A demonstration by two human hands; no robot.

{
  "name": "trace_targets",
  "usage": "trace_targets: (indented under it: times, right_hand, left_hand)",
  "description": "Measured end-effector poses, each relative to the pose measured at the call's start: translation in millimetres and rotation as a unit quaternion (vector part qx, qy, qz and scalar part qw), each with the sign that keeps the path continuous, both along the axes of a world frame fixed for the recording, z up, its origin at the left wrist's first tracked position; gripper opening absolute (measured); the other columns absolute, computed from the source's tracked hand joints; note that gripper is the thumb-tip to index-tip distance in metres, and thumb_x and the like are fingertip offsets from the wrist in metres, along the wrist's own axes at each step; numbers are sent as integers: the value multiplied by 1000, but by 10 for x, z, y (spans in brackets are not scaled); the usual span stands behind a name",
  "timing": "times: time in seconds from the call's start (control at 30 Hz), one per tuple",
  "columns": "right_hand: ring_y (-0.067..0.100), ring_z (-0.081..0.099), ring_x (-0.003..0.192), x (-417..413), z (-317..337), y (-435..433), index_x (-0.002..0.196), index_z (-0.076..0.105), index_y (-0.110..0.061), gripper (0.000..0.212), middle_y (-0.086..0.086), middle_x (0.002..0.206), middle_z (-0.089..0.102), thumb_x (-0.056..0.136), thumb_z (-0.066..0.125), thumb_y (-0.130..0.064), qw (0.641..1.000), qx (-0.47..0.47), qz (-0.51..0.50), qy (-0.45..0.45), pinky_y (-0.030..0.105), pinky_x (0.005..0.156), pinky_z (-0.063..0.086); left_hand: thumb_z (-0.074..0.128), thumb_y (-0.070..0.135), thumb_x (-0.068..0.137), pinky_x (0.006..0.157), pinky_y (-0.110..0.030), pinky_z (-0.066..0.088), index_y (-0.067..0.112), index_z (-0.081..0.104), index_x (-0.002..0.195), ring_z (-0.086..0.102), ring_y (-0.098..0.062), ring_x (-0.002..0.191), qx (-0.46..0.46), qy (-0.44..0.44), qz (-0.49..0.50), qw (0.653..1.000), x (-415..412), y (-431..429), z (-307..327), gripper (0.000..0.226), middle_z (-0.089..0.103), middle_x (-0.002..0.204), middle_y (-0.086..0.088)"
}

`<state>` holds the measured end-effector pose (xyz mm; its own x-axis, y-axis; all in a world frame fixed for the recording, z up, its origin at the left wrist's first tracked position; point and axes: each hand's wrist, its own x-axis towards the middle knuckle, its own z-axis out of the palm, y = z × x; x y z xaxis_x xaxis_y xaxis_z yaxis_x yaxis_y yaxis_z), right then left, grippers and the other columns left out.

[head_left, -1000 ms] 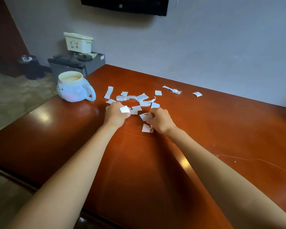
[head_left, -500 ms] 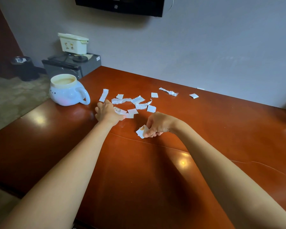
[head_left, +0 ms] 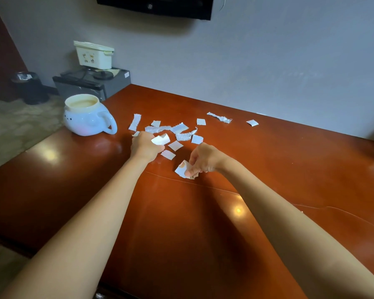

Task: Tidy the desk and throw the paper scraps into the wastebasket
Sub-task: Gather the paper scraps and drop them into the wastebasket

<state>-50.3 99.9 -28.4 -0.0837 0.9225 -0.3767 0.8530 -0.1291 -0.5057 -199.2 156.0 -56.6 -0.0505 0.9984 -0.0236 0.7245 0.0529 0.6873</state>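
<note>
Several white paper scraps (head_left: 178,128) lie scattered across the middle of the reddish-brown desk (head_left: 203,223). My left hand (head_left: 146,145) is curled around a torn scrap (head_left: 160,139) among the pile. My right hand (head_left: 203,158) pinches a small bunch of scraps (head_left: 181,169) just above the desk, nearer to me. Two loose scraps (head_left: 175,145) lie between the hands. A twisted strip (head_left: 219,117) and a single square (head_left: 252,122) sit farther back on the right. A dark wastebasket (head_left: 30,87) stands on the floor at the far left.
A round white mug (head_left: 86,115) with a big handle stands at the desk's left corner. Behind it a grey cabinet (head_left: 91,83) carries a cream box (head_left: 93,54). A dark screen (head_left: 158,5) hangs on the wall. The desk's near edge runs along the lower left.
My right hand lifted scraps off the desk and drew them toward me. My left hand closed on a torn scrap in the pile.
</note>
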Motion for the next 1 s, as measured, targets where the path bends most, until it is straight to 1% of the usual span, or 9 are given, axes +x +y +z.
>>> trace_targets:
  times: [0.17,0.23,0.3,0.43,0.5,0.57,0.67,0.87,1.0]
  right_hand:
    - [11,41,51,112,24,94,77,62,-5,11,3,63,52,81,71,-9,987,9,-112,113,14,43,35]
    - [12,41,51,179,23,163,98,65,3,19,5,66,53,81,71,-3,973,26,-171,153,13,39,35]
    - [13,44,52,238,0,242,121,57,4,43,10,80,57,80,70,-2,968,44,-197,150,13,38,38]
    - [13,45,57,245,-26,412,137,41,-5,63,20,123,56,81,69,0,969,52,-198,140,10,34,40]
    - [15,44,60,230,-41,490,136,42,-5,61,18,125,54,82,68,-2,970,44,-196,135,7,30,37]
    - [14,46,59,219,-56,557,128,52,-2,52,15,107,57,81,71,-7,975,44,-188,106,12,39,43]
    - [13,49,56,235,-82,623,117,61,2,42,11,92,57,78,73,-9,978,50,-185,86,18,53,45]
    - [24,60,87,273,-146,628,114,61,2,44,18,114,65,76,76,-10,973,57,-202,99,29,75,55]
    - [22,56,79,220,-129,602,115,62,4,41,17,106,64,78,74,-8,972,57,-193,124,18,50,46]
  left_hand:
    - [68,12,84,51,-15,38,0,56,121,61,-28,110,-68,-32,-47,996,29,0,100,41,60,122,-17]
    - [70,12,82,52,-15,38,-1,55,122,63,-27,104,-105,16,-88,990,37,0,128,45,61,118,-18]
    - [72,13,80,57,-17,42,1,53,126,63,-23,93,-122,67,-110,984,51,1,153,51,62,116,-16]
    - [72,19,80,57,-17,44,5,50,129,60,-18,84,-123,147,-130,973,82,65,179,56,61,115,-13]
    - [72,23,80,66,-20,47,6,48,130,62,-23,98,-116,179,-134,968,87,93,176,58,59,121,-14]
    - [71,24,81,70,-22,47,5,48,129,62,-27,102,-107,201,-133,965,93,102,169,57,58,121,-15]
    - [68,29,84,52,-15,37,4,54,120,57,-19,76,-102,204,-128,965,97,96,176,47,58,99,-12]
    - [71,23,81,57,-18,39,0,61,113,63,-25,97,-121,123,-128,977,71,125,140,41,61,104,-15]
    - [68,23,84,57,-17,41,0,62,115,64,-25,99,-105,65,-99,987,142,113,136,39,65,107,-17]
